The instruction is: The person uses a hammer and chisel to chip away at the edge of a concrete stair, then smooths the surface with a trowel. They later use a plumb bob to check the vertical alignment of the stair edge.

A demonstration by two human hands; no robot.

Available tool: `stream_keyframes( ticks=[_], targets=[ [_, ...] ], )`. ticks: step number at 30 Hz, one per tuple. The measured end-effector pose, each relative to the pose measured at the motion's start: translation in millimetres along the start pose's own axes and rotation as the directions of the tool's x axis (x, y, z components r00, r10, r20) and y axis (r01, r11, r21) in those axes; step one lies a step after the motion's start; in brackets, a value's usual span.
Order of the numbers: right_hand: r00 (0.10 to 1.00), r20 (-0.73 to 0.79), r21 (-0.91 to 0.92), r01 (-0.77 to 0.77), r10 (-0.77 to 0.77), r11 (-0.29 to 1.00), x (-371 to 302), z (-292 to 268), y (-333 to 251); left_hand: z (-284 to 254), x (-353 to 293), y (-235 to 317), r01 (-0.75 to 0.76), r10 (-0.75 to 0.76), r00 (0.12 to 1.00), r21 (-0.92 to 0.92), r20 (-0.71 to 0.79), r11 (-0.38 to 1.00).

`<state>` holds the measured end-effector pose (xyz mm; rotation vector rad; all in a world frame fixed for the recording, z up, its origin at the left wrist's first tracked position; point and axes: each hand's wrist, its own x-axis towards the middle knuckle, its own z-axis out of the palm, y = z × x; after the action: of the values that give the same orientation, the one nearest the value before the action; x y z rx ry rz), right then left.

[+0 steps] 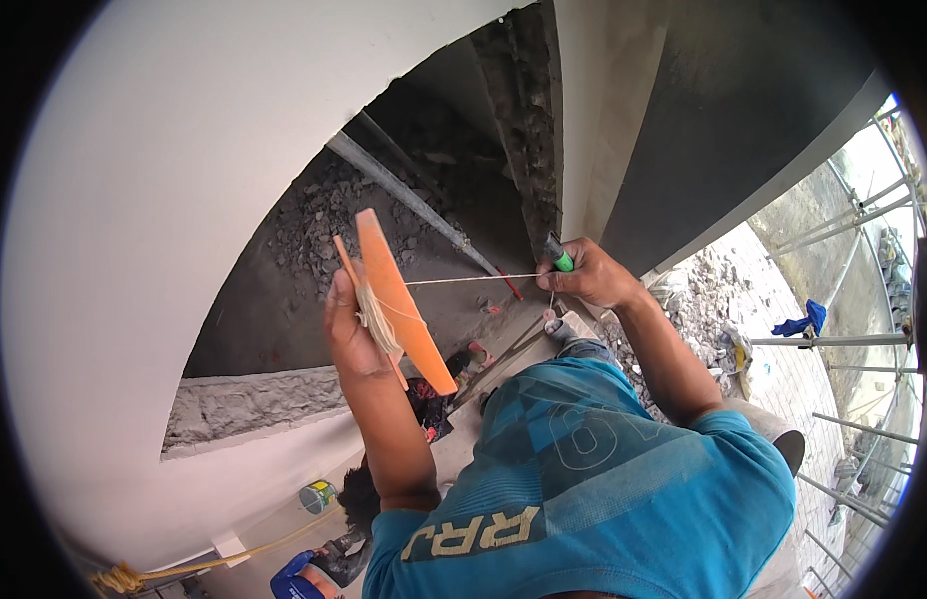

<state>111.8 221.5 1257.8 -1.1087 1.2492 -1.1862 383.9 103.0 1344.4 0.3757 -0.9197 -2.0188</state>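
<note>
My left hand is closed round a thin stick wound with pale string. Right beside the stick is a flat orange board with tapered ends; whether the two are joined I cannot tell. A taut length of string runs from there across to my right hand. That hand is closed, pinching the string and gripping a black and green tool like a marker, its exact kind unclear. Below the right fingers hangs a short end of string with a small pinkish thing near it.
A pale wall with a curved opening fills the left. Beyond it lie rubble and a slanting metal post. Scaffold pipes with a blue cloth stand right. Lower left are another person's dark hair, a can and yellow rope.
</note>
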Motion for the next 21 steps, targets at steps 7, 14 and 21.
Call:
stream_keyframes(
  ticks=[7,14,21],
  targets=[
    [0.979,-0.185,-0.01,0.08,-0.08,0.997,-4.8,-8.5,-55.6,-3.0,16.0,-4.0,-0.155,-0.103,0.987,0.919,0.126,-0.363],
    [0.998,0.059,-0.155,0.036,-0.028,0.987,-23.6,-13.3,-36.2,13.0,27.0,25.8,-0.493,0.67,0.72,0.547,-0.181,0.677],
    [0.996,-0.074,-0.038,0.046,-0.049,0.998,21.0,-26.2,-38.2,83.2,45.0,23.0,-0.044,0.004,0.991,0.295,0.135,0.955]
  ],
)
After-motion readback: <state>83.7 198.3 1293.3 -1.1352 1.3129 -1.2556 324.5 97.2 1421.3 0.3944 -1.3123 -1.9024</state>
